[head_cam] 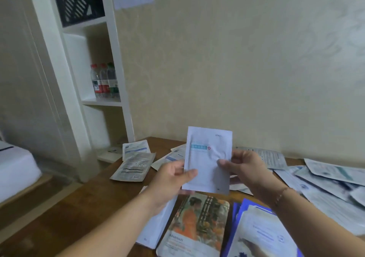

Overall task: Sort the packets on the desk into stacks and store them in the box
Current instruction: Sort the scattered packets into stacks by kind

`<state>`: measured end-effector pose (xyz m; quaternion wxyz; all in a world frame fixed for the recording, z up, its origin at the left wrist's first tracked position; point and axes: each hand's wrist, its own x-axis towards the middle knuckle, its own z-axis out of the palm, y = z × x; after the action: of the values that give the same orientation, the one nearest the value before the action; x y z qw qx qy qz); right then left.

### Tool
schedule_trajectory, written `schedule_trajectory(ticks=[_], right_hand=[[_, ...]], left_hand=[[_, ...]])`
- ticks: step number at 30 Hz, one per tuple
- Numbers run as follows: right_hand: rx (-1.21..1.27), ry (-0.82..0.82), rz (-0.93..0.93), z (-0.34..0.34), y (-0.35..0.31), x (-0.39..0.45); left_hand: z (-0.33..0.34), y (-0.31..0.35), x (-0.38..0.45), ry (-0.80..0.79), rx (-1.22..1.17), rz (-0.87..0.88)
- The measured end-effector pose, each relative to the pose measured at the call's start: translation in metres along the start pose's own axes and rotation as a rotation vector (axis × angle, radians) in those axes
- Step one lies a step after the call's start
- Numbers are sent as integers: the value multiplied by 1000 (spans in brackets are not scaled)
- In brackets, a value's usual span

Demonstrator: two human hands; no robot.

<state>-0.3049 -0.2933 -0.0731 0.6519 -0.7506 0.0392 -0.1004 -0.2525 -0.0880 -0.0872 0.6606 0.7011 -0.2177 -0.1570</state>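
Both hands up over the brown wooden desk (94,195), holding one flat white rectangular packet with a pale blue label band (207,163) upright, face toward the person. Left hand (167,183) pinches its lower left edge, thumb on front; right hand (245,167) pinches the right edge mid-height, thumb pressing a crease into the face. Packet is lifted clear of the desk, above the near piles. Step looks like identify-and-assign: read the label, pick the matching pile. Near centre lies an illustrated packet with a figure in orange (195,227); left of it, partly under the left forearm, a white packet stack (156,229); near right, a blue-edged white packet pile (262,235). Unsorted loose packets (325,179) sprawl far right, two grey-printed ones (134,163) far left. To do it well: match the face design, probably to the white stack at left, lay it flat with edges squared and same side up, ease the right thumb so the foil doesn't crumple. No box in view, so storing comes later. White shelf unit (110,63) with water bottles (104,80) stands far left.
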Motion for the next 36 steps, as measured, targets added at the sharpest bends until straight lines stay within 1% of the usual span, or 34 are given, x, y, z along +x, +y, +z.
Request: schedule_trajectory(ticks=[3, 6, 8, 10, 12, 14, 16, 18, 19, 21, 23, 26, 29, 31, 33, 36], right_hand=[[79, -28, 6, -7, -5, -14], [191, 29, -48, -12, -15, -16], [162, 41, -34, -4, -19, -14], [80, 56, 11, 16, -16, -10], [15, 116, 54, 43, -10, -2], [-7, 117, 90, 71, -2, 8], [-61, 70, 139, 97, 4, 17], [-158, 25, 154, 118, 12, 24], [-229, 13, 131, 127, 15, 27], [-437, 3, 29, 140, 22, 32], [-626, -8, -51, 148, 29, 38], [-817, -31, -73, 150, 37, 42], [-1066, -213, -22, 149, 38, 41], [-1138, -282, -13, 151, 39, 40], [-1187, -297, -65, 153, 41, 38], [-1280, -362, -139, 154, 43, 33]], left_hand=[[11, -6, -15, 59, -77, -18], [5, -1, -34, 29, -78, -33], [-7, -1, -46, 78, -75, -40], [-24, -4, -56, 172, -66, -48], [-46, -10, -68, 251, -57, -63], [-68, -19, -82, 278, 24, -73], [-85, -29, -97, 271, 214, -72], [-96, -40, -108, 286, 375, -68], [-101, -47, -110, 317, 453, -66], [-108, -59, -113, 387, 635, -71], [-113, -68, -113, 407, 751, -63], [-115, -75, -115, 377, 826, -27], [-110, -77, -117, 325, 943, -11], [-108, -78, -117, 350, 960, -32], [-107, -79, -115, 395, 945, -29], [-104, -79, -113, 432, 923, -53]])
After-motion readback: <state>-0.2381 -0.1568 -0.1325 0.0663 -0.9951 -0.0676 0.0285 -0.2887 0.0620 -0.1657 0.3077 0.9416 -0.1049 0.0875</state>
